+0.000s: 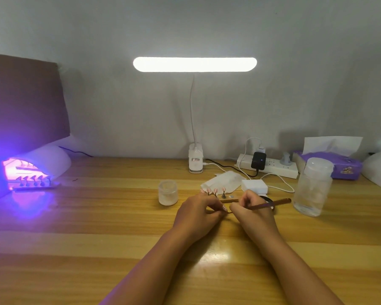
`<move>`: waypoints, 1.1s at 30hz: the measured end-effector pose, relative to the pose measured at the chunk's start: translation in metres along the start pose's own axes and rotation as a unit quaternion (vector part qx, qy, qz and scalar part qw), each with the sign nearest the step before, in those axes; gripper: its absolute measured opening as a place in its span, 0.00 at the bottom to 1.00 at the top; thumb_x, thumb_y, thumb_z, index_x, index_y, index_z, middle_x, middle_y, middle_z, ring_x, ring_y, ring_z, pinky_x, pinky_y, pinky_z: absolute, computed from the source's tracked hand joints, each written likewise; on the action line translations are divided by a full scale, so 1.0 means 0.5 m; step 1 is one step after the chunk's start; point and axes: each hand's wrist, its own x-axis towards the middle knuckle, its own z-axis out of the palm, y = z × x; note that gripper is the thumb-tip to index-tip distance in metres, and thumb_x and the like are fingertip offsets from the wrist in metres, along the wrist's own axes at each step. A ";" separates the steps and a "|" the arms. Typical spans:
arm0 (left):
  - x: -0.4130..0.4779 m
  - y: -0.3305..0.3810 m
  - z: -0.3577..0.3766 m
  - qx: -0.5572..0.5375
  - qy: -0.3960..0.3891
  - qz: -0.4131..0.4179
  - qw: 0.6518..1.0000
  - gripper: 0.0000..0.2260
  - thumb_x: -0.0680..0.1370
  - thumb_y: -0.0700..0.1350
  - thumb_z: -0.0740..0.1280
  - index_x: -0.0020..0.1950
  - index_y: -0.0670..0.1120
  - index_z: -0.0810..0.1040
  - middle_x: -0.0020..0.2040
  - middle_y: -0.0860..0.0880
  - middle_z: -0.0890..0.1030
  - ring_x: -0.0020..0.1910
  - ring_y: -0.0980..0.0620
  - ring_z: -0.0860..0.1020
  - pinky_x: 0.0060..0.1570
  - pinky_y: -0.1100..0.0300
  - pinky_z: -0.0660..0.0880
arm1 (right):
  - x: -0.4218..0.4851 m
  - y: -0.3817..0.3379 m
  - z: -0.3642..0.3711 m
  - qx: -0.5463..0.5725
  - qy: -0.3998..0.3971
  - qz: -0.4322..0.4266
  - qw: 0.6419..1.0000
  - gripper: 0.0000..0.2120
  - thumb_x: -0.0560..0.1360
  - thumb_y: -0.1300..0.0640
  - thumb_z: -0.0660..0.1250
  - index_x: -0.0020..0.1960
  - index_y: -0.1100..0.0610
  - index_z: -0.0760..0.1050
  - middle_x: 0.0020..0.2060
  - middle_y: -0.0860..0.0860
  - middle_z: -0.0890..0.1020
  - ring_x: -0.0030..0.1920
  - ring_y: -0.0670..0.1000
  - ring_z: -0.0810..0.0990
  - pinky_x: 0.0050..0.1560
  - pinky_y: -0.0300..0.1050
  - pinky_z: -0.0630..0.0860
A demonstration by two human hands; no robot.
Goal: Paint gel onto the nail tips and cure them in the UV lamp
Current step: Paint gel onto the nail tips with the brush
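My left hand pinches a small stand with a pale nail tip at the table's middle. My right hand grips a thin brown brush, its tip touching that nail tip. Just behind my hands, several pink nail tips on stands sit on a brown strip. At the far left the white UV lamp glows purple, with a strip of several nail tips at its mouth. A small frosted jar stands left of my hands.
A lit desk lamp stands at the back wall. To the right are a power strip with cables, a white box, white tissue, a clear pump bottle and a purple tissue box.
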 end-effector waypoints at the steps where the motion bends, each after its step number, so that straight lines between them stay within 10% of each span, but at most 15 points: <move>1: 0.000 0.000 0.000 -0.002 -0.001 -0.001 1.000 0.04 0.75 0.51 0.72 0.49 0.57 0.85 0.41 0.62 0.78 0.48 0.58 0.78 0.51 0.53 0.77 | 0.001 0.001 0.000 0.007 0.014 0.001 1.000 0.09 0.70 0.60 0.69 0.35 0.58 0.70 0.29 0.51 0.74 0.32 0.50 0.71 0.34 0.47 0.70; 13: 0.000 -0.001 0.001 0.000 -0.002 -0.014 1.000 0.04 0.75 0.53 0.72 0.48 0.58 0.84 0.48 0.58 0.81 0.50 0.58 0.77 0.53 0.54 0.75 | -0.001 -0.001 -0.002 0.017 0.052 0.002 0.999 0.11 0.71 0.60 0.68 0.34 0.57 0.68 0.29 0.52 0.74 0.33 0.52 0.71 0.35 0.46 0.68; 21: -0.002 0.000 -0.001 -0.009 -0.005 -0.015 1.000 0.03 0.74 0.51 0.72 0.47 0.57 0.82 0.44 0.61 0.79 0.47 0.61 0.78 0.51 0.54 0.77 | -0.002 -0.011 -0.009 0.124 0.053 0.009 0.991 0.17 0.74 0.43 0.68 0.39 0.58 0.76 0.27 0.49 0.75 0.31 0.48 0.73 0.33 0.45 0.70; 33: -0.002 0.002 0.000 -0.007 -0.007 -0.018 1.000 0.05 0.75 0.54 0.72 0.50 0.58 0.84 0.45 0.61 0.82 0.47 0.61 0.78 0.50 0.54 0.77 | -0.001 -0.006 -0.011 0.099 0.034 0.037 0.994 0.10 0.75 0.55 0.67 0.38 0.59 0.74 0.24 0.50 0.78 0.30 0.49 0.73 0.35 0.46 0.69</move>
